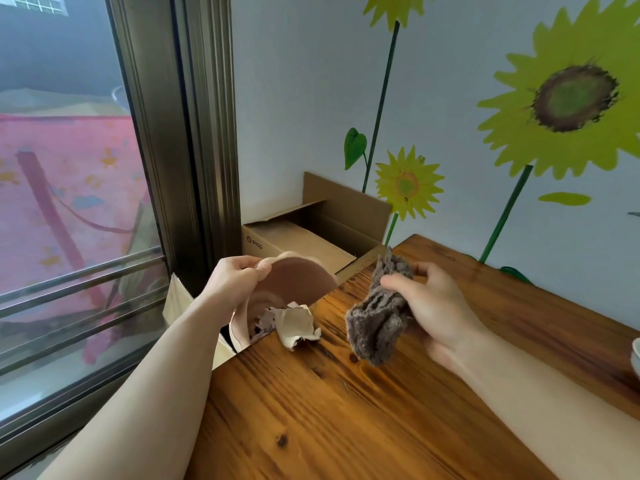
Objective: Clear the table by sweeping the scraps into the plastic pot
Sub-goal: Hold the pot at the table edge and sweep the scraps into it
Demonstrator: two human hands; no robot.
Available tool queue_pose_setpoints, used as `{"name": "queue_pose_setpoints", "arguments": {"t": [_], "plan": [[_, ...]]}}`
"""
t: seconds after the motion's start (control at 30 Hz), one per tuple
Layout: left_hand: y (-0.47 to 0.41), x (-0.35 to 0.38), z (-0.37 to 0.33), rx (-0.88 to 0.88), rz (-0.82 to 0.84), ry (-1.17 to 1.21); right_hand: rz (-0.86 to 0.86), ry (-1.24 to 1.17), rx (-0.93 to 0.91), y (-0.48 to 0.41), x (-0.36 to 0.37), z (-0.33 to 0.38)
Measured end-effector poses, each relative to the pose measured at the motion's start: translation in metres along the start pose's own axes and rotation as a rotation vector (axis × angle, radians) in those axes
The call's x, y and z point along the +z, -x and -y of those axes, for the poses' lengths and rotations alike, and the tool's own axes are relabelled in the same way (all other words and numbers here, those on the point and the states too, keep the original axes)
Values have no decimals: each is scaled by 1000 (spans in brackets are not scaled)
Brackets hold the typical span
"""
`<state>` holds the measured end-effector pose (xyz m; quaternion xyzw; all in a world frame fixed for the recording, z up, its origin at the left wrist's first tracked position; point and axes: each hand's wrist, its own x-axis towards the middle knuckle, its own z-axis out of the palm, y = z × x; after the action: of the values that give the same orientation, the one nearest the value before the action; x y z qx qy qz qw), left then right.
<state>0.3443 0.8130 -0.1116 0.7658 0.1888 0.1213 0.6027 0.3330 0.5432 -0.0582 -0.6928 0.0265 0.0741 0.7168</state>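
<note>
Plainly, the step in hand is the last push of the scraps (298, 323) over the counter (346, 410) edge. The left hand (235, 278) pinches the rim of the plastic pot (294, 278) and holds it tipped on its side against the counter's left edge, mouth facing the wood. The right hand (440, 306) grips a bunched grey cloth (377, 320) just right of the scraps. These pale torn pieces lie at the very edge, and some are already inside the pot's mouth.

To do it well, the person should set the rim snug against and slightly under the edge, so nothing drops between. The cloth should then go flat and low in one short stroke leftward. A fast flick would likely scatter the light pieces past the pot, toward the cardboard box (311, 237) behind.
</note>
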Motion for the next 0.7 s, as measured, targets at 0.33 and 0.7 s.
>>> {"name": "queue_pose_setpoints", "arguments": {"t": [0.33, 0.7], "plan": [[2, -4, -2, -9, 4, -4, 20, -125, 81, 20, 46, -39], [0, -14, 2, -72, -63, 6, -46, -154, 71, -33, 94, -41]]}}
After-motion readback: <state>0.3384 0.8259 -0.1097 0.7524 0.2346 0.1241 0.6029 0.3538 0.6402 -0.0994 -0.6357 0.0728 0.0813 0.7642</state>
